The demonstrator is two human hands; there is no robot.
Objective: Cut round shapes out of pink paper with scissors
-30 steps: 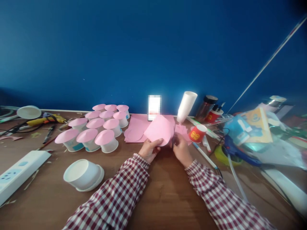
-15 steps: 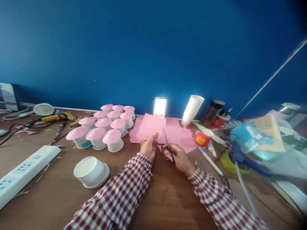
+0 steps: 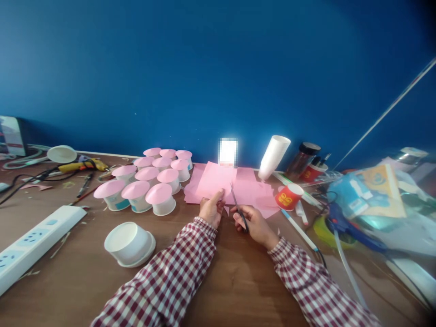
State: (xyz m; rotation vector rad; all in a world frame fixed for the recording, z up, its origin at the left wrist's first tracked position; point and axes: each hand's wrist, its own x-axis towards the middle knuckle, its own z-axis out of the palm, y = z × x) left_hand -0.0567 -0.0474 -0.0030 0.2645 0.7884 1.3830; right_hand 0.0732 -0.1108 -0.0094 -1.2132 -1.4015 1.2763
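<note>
My left hand [image 3: 211, 210] pinches the lower edge of a sheet of pink paper [image 3: 215, 179], thumb on top. Black-handled scissors [image 3: 240, 211] are in my right hand [image 3: 254, 223], their blades pointing up and away at the right edge of that sheet. More pink sheets [image 3: 254, 186] lie under and behind it on the table. To the left stand several white paper cups [image 3: 164, 207], each topped with a shallow pink paper cone [image 3: 158, 194]. How far the blades are apart is too small to tell.
An upturned white bowl [image 3: 124, 243] sits near my left forearm, beside a power strip [image 3: 34, 240]. A yellow glue gun [image 3: 83, 166] lies at the back left. Rightward are stacked white cups [image 3: 274, 156], a red cup [image 3: 289, 197], a blue tool [image 3: 354, 231] and plastic bags [image 3: 412, 227].
Almost nothing differs. The scissors and my right hand have shifted very slightly, while my left hand keeps its hold on the pink paper.
</note>
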